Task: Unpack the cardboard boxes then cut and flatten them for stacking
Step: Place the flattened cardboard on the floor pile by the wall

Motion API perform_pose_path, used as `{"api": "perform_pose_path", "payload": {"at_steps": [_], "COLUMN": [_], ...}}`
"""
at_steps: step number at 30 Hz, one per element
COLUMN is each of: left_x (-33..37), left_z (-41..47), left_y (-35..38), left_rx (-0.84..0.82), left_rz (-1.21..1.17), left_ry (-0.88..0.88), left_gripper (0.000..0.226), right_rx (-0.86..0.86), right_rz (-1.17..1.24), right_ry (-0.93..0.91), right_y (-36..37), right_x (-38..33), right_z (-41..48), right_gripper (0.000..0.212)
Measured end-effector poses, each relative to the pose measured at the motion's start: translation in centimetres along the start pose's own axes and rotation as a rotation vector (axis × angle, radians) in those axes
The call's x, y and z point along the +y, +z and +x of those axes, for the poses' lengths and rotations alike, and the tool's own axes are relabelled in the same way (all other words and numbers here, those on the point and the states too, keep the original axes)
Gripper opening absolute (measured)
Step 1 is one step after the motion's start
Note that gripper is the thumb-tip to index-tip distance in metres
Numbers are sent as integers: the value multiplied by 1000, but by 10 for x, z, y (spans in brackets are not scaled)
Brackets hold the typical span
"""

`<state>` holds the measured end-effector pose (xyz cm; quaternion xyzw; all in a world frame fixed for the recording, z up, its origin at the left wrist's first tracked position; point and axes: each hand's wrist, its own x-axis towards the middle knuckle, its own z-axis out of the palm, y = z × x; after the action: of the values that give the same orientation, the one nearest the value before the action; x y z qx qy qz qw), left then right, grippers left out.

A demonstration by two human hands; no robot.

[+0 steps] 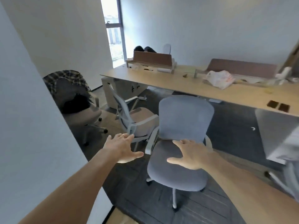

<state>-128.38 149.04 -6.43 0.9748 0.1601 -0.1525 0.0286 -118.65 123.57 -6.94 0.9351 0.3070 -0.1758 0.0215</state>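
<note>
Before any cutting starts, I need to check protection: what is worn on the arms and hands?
No gloves or sleeves show. The left hand has a thin ring on one finger; the right hand wears nothing visible.

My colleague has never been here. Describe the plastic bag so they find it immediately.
Find the long wooden desk along the far wall. Right of its middle, before a brown divider panel, lies the plastic bag. It alone is white, crumpled and red-printed; the dark pads nearby lie flat.

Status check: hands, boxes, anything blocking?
Left hand open, empty. Right hand open, empty. No cardboard box clearly in view. Grey office chair directly ahead, before the desk.
</note>
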Motion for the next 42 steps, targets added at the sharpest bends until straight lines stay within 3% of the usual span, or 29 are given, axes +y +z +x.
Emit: {"api": "perform_pose_path", "payload": {"at_steps": [11,23,31,42], "left_x": [317,662,822,1024], "left_z": [-32,-117,-100,14], "left_y": [-10,12,4,-4], "left_rx": [32,-2,33,-39], "left_rz": [150,230,260,357], "left_ry": [649,956,1077,1217], "left_gripper": [99,100,102,103], "right_rx": [44,32,55,14], "right_rz": [180,210,233,331], "right_ry": [537,862,981,1172], "right_y": [60,110,120,108], "right_x": [219,452,583,750], "right_z": [-251,-476,-520,-500], "right_gripper": [103,96,102,100]}}
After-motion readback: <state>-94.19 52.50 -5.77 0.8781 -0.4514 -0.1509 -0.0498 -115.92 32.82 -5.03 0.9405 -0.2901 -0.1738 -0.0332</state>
